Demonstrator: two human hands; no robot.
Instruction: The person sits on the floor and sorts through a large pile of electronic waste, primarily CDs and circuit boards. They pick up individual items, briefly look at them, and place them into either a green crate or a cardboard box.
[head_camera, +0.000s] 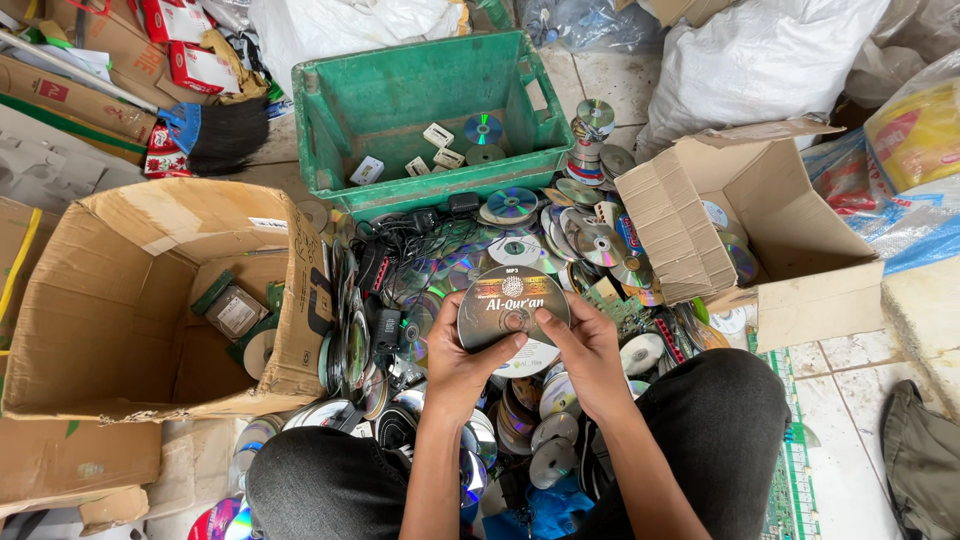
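Together, both hands are holding one printed disc (512, 308) up above the heap, label side facing the camera, seemingly so the face can be read. The left hand (462, 362) is pinching the disc's lower left edge, thumb pressing on the printed face and fingers curling behind. The right hand (585, 352) is gripping the lower right edge in the same way, thumb on top near the centre hole, so the disc is being kept level and steady between the two. A second, paler disc is peeking out just beneath it; whether the fingers are also holding that one cannot be told.

Below and around the hands, a loose pile of discs (520, 235) is spreading across the floor between the person's knees, shiny sides and printed sides mixed, with a few black cables and small adapters (385, 265) lying among them. Just left of the pile, a large cardboard box (110, 300) is sitting open, with a few discs and a flat metal drive resting inside. Just right, a smaller cardboard box (790, 230) is lying tipped toward the heap, discs showing in its mouth. Beyond the pile, a green plastic crate (425, 85) is standing with a few small white pieces and two discs in it. A short stack of discs (592, 140) is standing beside the crate's right corner. White sacks (760, 60) are leaning behind.
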